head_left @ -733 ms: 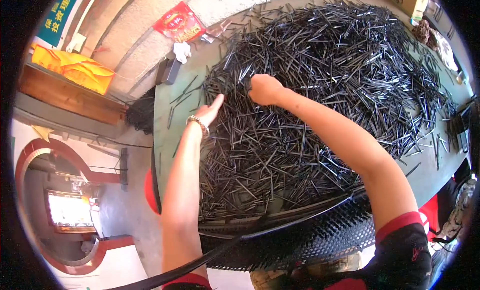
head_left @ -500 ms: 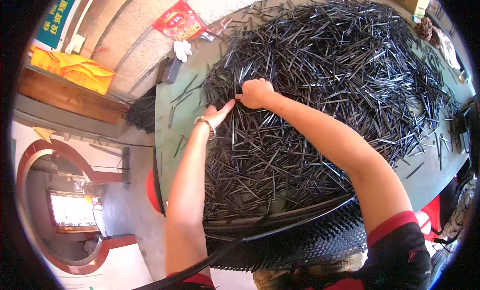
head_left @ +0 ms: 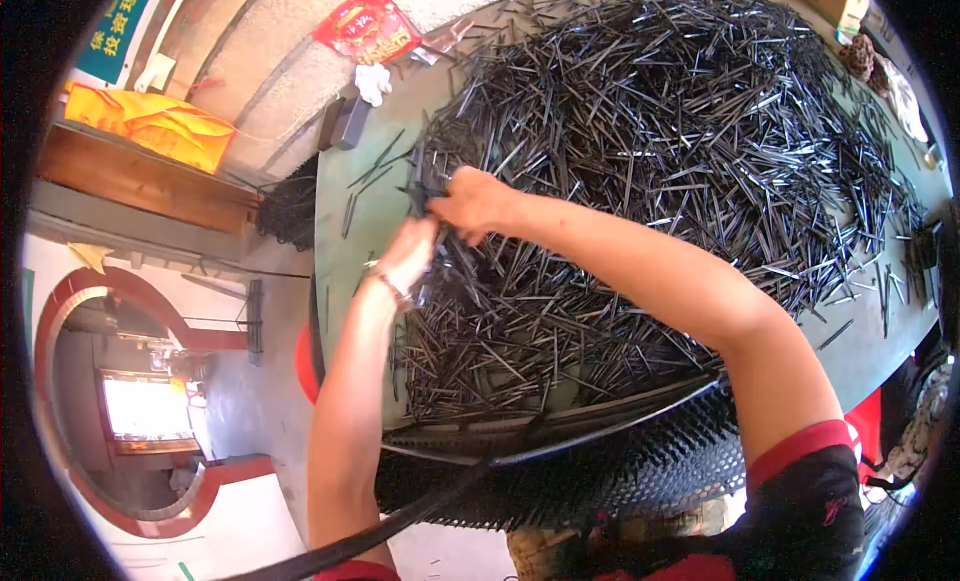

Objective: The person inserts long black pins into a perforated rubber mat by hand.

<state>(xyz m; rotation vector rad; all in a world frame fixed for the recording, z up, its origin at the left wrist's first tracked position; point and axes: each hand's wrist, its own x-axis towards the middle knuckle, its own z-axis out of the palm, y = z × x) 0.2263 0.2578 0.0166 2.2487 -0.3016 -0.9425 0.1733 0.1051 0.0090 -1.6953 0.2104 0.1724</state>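
A wide heap of thin black strips covers most of the green table. At the heap's left edge my right hand is closed, with dark strips poking out past its fingers on the left. My left hand, smeared by motion, is close below it, a bracelet on the wrist. Its fingertips reach up toward the right hand, over more blurred strips. What the left fingers hold, if anything, cannot be made out.
A black mesh basket or net hangs along the table's near edge. A small dark box, crumpled white tissue and a red packet are at the far left. Beyond the table's left edge lies a yellow-orange bag.
Both hands have shifted left and slightly nearer, to the heap's edge. The right hand has carried dark strips along, and the strips beneath the hands have been stirred. The view has moved slightly.
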